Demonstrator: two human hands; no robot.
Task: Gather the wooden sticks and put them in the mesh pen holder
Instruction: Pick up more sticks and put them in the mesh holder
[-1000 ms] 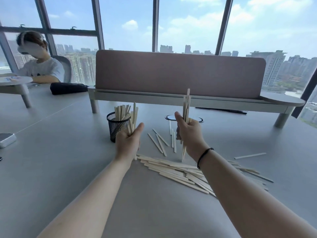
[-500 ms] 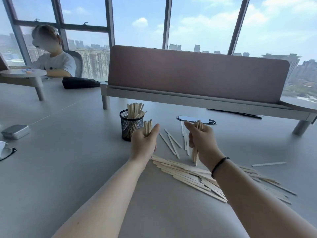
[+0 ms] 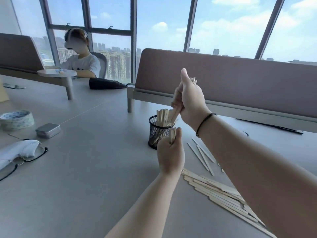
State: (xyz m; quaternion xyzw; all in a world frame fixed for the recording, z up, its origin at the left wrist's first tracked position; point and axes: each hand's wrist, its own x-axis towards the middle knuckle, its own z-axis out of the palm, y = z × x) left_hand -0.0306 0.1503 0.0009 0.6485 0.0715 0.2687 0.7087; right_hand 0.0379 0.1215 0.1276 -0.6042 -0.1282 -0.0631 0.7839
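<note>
Your right hand (image 3: 190, 98) grips a bundle of wooden sticks (image 3: 176, 107) tilted into the mesh pen holder (image 3: 158, 134), mid-bench. Your left hand (image 3: 170, 154), just near of it, holds a smaller bundle (image 3: 172, 135) upright. Loose sticks (image 3: 217, 189) lie near right.

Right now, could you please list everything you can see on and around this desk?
mesh pen holder: one, black, mid-table, holding sticks
loose sticks: many, pale wood, on the table at right
tin: one, silver, left
tape roll: one, blue-white, far left
glasses: one pair, black, left edge
divider panel: one, mauve, behind holder
black pouch: one, far table
seated person: one, white shirt, far left
left hand: grips a short bundle of sticks beside holder
right hand: grips a bundle, lower ends in holder
</note>
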